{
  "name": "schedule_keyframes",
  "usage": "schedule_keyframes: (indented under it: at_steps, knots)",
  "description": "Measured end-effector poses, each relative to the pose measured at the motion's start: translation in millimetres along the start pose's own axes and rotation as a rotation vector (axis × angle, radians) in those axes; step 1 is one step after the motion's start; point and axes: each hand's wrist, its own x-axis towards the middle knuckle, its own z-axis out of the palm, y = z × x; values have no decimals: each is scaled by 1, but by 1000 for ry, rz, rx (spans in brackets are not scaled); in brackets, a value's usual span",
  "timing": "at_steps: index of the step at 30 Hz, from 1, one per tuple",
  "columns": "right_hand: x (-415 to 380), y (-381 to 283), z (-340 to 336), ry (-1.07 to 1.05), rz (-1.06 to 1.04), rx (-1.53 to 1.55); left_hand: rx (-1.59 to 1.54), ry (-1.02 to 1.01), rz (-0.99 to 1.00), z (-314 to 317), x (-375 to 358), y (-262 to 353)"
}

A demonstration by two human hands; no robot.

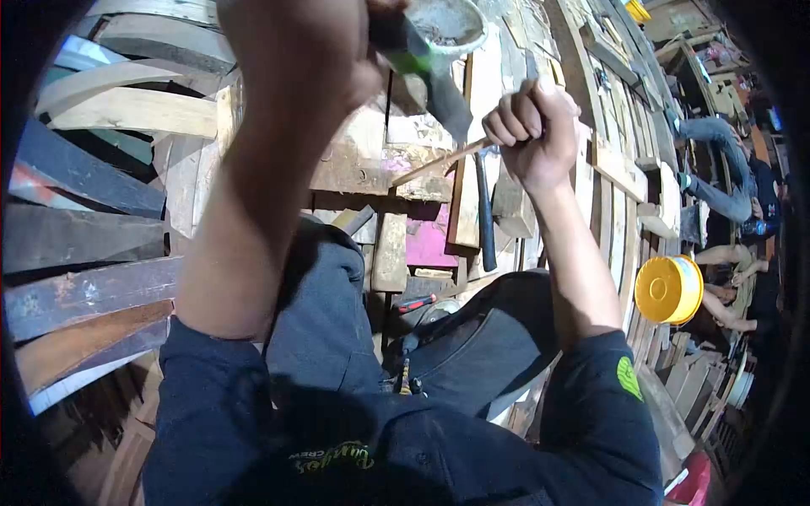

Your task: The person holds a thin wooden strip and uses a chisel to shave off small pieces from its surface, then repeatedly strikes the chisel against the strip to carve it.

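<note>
My left hand (354,76), raised near the top and blurred, is closed around a dark bladed tool (447,97) with a green patch; its grip is mostly hidden. The blade's tip hangs just above a thin wooden stick (443,162). In a fist, my right hand (536,131) holds the stick by one end. The stick slants down to the left, its far end at a worn wooden block (354,169). A long black handle (485,215) lies below my right hand.
A grey bucket (451,25) stands at the top. Between my legs lies a red-and-black handled tool (415,304). Curved planks (126,110) are stacked on the left. On the right are a yellow bucket (666,291) and other people (726,169).
</note>
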Motion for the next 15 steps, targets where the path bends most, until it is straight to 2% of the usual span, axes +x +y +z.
schedule_keyframes:
  at_steps: [1, 4, 5, 7, 9, 10, 11, 13, 14, 15]
  knots:
    - [1, -2, 1, -34, -17, -26, -57, 37, 21, 4, 2, 5]
    - [2, 1, 5, -14, -36, -25, 153, 81, -180, 15, -13, -11]
    - [2, 2, 0, 12, -35, 2, 145, -31, -74, 8, -15, -15]
    - [5, 0, 2, 5, -27, 5, 194, 108, -109, 12, -17, -16]
    - [1, 0, 5, 26, -3, 1, 176, 30, -4, -3, -6, -12]
    - [0, -1, 9, 24, -41, -67, 130, 68, 50, 8, -6, 4]
    - [-1, -2, 10, 46, -36, -55, -66, 96, 106, 2, 1, 1]
    - [0, -1, 14, 61, -33, -27, 285, -160, 218, -3, -4, -5]
    - [1, 1, 12, 73, -40, -15, 198, 128, -163, 13, -12, -20]
    - [2, 1, 10, 82, -45, -3, 304, 71, -130, 18, -14, -14]
